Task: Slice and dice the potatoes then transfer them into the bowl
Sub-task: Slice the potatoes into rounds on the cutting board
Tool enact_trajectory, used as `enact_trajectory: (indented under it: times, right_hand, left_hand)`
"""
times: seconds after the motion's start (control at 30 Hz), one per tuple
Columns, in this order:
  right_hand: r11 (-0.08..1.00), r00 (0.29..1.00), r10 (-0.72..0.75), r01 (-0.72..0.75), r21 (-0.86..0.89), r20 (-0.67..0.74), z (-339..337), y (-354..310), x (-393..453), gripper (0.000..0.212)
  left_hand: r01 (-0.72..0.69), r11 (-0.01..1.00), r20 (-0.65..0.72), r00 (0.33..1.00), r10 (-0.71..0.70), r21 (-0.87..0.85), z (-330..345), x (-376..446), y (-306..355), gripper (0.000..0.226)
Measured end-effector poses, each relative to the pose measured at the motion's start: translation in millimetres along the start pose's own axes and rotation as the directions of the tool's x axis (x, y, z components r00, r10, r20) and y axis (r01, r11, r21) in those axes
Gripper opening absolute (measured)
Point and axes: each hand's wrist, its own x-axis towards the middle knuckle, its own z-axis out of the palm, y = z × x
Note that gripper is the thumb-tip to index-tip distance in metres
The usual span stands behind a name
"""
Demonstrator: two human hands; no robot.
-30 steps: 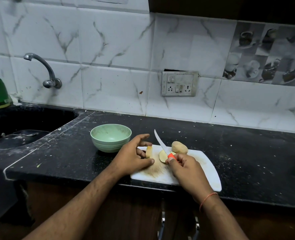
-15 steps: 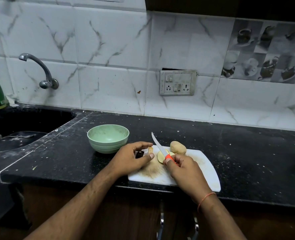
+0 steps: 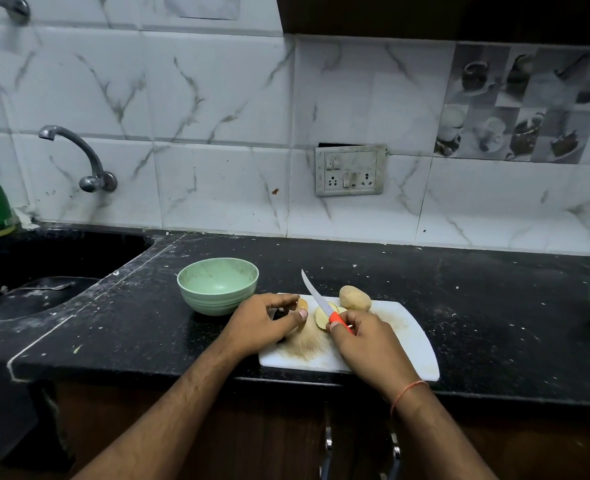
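Slicing is under way: the left hand [image 3: 264,322] pinches a pale potato piece [image 3: 302,304] on the white plastic cutting board [image 3: 404,341]; the right hand [image 3: 364,337] grips the orange-handled knife [image 3: 321,303], fingers curled. The blade likely needs lowering onto the piece.

"What do you see behind your counter?"

"You see a white wall [image 3: 217,109] of big tiles with grey lines. A tap [image 3: 79,157] sticks out above the dark sink [image 3: 44,265]. A switch board [image 3: 350,170] sits in the middle. Tiles with cup pictures [image 3: 522,105] are on the right. The black counter [image 3: 494,306] has white specks."
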Motion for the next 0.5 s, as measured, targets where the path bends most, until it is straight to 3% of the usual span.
enact_trajectory:
  times: [0.23, 0.5]
  right_hand:
    - [0.967, 0.997, 0.029, -0.010, -0.256, 0.073, 2.5, -20.7, -24.1, 0.030]
    - [0.951, 0.997, 0.013, 0.009, -0.310, 0.070, 5.9, -35.0, -30.8, 0.031]
  left_hand:
    - [-0.008, 1.000, -0.003, 1.000, 0.008, -0.001, -0.2, -2.0, 8.5, 0.037]
    - [0.057, 0.998, 0.022, 0.998, -0.057, 0.038, -3.7, -2.6, 5.7, 0.050]
